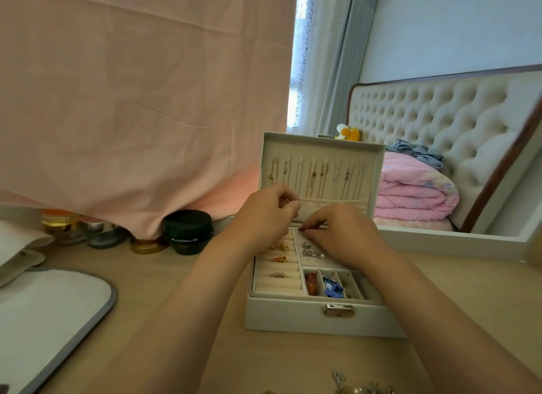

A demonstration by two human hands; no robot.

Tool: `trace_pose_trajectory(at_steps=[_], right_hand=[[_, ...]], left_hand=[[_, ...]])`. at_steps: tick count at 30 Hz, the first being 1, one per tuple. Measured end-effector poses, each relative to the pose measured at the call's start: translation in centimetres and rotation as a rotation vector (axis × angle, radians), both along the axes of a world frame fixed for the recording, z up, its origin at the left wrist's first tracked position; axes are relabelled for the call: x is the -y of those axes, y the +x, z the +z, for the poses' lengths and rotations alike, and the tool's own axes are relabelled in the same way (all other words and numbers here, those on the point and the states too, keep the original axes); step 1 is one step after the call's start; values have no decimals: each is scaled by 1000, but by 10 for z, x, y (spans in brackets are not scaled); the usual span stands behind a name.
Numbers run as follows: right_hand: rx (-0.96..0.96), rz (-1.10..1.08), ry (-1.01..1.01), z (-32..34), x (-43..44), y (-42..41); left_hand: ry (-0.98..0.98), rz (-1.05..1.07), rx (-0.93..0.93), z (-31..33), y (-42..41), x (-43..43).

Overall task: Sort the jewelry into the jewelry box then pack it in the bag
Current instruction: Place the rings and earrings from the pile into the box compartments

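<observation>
The jewelry box sits open in the middle of the desk, its lid upright with necklaces hanging inside. In its tray we see rings set in the padded rolls on the left and silver earrings on the pierced panel. An orange piece and a blue piece lie in the small front compartments. Our right hand hovers over the back of the tray, its grip pinched narrow on a small red piece. Our left hand, just beside it, pinches a thin metal piece. Loose jewelry lies at the near desk edge, and a dark jar stands to the left.
</observation>
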State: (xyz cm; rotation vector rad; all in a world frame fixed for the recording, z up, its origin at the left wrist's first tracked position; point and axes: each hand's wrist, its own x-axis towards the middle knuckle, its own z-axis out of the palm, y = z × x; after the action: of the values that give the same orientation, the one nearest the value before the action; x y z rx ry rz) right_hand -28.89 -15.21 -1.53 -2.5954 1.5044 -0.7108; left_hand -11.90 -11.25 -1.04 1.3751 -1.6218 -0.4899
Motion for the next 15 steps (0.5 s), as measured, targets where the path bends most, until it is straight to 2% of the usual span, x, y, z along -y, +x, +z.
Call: trace_pose_trajectory(at_steps=[3, 9, 12, 15], right_hand=[[-47, 30, 38, 2, -1, -2], [10, 76, 95, -2, 3, -3], [146, 86, 143, -1, 6, -8], [380, 116, 145, 8, 6, -13]], left_hand=[[0, -25, -44, 2, -2, -2], [14, -52, -175, 5, -4, -6], [35, -69, -260, 5, -6, -7], [57, -69, -333, 5, -9, -8]])
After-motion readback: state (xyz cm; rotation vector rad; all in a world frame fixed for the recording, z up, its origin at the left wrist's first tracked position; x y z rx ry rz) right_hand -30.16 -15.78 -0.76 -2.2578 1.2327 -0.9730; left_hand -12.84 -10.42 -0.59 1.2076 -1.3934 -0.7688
